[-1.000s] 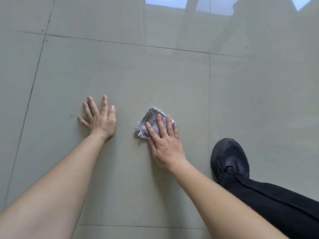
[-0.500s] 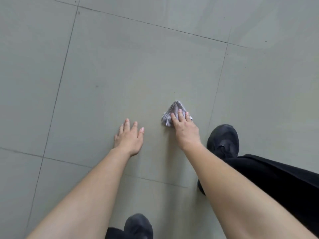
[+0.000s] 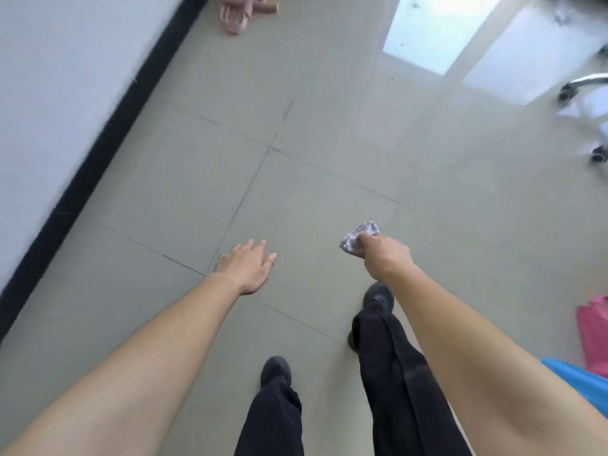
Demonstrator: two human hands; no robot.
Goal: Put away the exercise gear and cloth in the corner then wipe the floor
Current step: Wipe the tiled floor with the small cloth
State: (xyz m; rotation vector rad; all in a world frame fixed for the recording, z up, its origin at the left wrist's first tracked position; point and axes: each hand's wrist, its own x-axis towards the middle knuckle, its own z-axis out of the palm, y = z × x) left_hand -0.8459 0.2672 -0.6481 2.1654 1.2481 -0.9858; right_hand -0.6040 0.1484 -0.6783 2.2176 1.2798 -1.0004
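The right hand (image 3: 386, 256) grips the cloth (image 3: 360, 236), a small crumpled rag in grey and white. The fingers are curled tight round it, and the rag bulges out past the knuckles on the far side of the hand. Hand and cloth are held out in front of the body, above the floor (image 3: 329, 126), just right of the frame's middle.

The left hand (image 3: 246, 264) holds nothing. Its fingers are straight and a little spread, palm turned down and inward, and it hangs over a tile joint. The 2 hands are level with each other and apart, with bare tile showing between them. Both forearms are bare and run in from the bottom corners of the view.

Below the arms the person stands in black trousers (image 3: 388, 373) and 2 black shoes: the left shoe (image 3: 276, 370) is near the bottom centre, and the right shoe (image 3: 378, 299) is further forward, just under the right wrist.

The floor is pale glossy tile with thin dark joints, and bright window light reflects in it at the upper right. A white wall (image 3: 49, 77) with a black skirting (image 3: 98, 153) runs slantwise along the left side. At the top edge, near the skirting, lies a pink bundle (image 3: 238, 14) of strap-like stuff; it is blurred and partly cut off.

At the right edge stands a chair base (image 3: 585, 82) with casters. Lower on that edge are a pink item (image 3: 595, 334) and a blue item (image 3: 572, 376), both cut off by the frame.
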